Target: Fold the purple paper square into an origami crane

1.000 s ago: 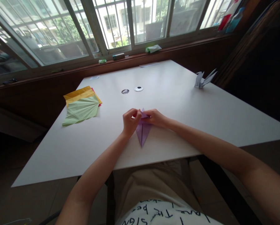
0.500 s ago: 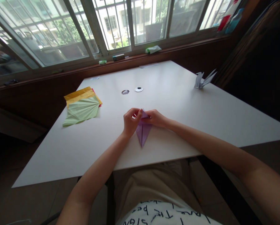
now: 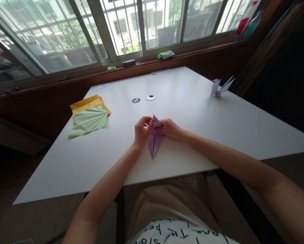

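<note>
A purple folded paper (image 3: 156, 142), shaped like a narrow diamond with a slit down its lower half, is held between my hands near the table's front edge. My left hand (image 3: 142, 131) pinches its left side close to the upper point, thumb and fingertips together. From the right, my right hand (image 3: 170, 128) grips it around the middle, thumb on the front face. Fingers cover part of the paper's centre. The upper tip sticks up between the two hands, and the lower tip points toward me.
On the white table (image 3: 187, 149), a creased light green paper (image 3: 89, 122) lies over yellow sheets (image 3: 87, 102) at the left. Two small round pieces sit behind my hands: a dark one (image 3: 136, 100) and a white one (image 3: 150, 98). A grey paper crane (image 3: 220, 88) stands far right.
More of the paper's upper point now shows above my fingers, and the lower tip has shifted slightly up and left. Both hands keep their hold in nearly the same place.
</note>
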Motion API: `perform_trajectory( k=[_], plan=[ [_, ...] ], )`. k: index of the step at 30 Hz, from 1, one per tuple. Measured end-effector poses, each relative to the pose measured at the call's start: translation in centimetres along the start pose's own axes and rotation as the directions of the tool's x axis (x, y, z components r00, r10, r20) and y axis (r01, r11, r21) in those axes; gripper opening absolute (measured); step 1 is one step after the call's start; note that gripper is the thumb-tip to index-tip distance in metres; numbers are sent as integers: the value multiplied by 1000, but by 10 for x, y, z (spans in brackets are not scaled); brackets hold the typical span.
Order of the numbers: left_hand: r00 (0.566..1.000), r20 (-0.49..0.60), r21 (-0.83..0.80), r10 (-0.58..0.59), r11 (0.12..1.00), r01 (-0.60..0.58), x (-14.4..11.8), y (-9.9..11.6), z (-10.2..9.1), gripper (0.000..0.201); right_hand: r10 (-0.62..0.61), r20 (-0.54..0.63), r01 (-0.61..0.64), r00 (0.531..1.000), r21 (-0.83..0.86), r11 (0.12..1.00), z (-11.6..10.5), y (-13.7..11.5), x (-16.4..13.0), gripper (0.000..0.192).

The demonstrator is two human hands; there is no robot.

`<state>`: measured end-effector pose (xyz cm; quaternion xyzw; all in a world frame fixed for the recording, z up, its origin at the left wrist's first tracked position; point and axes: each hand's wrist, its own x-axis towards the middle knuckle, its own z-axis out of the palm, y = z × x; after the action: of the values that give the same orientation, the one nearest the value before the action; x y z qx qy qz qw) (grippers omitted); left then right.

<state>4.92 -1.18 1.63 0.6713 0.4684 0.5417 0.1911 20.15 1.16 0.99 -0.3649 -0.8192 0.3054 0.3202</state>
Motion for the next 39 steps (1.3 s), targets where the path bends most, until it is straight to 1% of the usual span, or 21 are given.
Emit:
perform_trajectory(
  k=[3,8,15,17,23,28,30,33,36,39],
  plan=[
    [1000,17,-3,-6,1000,6,0,-2,0,15,4,-27,-4,1000,-24,1000,-1,-1,0,18],
    [1000,21,20,12,1000,-12,0,-4,1,12,15,-32,-16,999,-18,1000,-1,-4,0,18],
    [999,-51,25,0,1000,1,1,-8,1,10,33,-87,-40,996,-75,996,-1,-3,1,16],
    [999,-54,25,-4,1000,6,1,-9,2,9,40,-104,-51,994,-97,994,-1,-2,2,15],
    [999,9,32,-52,998,52,2,-10,2,7,55,-176,-79,983,-135,988,-2,-1,3,15],
    [983,118,104,-137,987,125,2,-17,3,7,76,-248,-121,966,-170,978,-3,-1,4,15],
    [976,143,137,-167,980,147,2,-19,3,9,80,-269,-137,960,-197,971,-3,-1,4,17],
    [970,147,186,-195,968,166,2,-19,3,11,83,-273,-153,958,-248,957,-3,-1,4,18],
    [964,140,254,-225,949,185,2,-15,1,13,95,-260,-172,961,-295,940,-3,0,4,12],
    [955,143,302,-259,931,207,2,-11,0,15,133,-240,-211,962,-336,918,-3,-1,3,7]
  ],
)
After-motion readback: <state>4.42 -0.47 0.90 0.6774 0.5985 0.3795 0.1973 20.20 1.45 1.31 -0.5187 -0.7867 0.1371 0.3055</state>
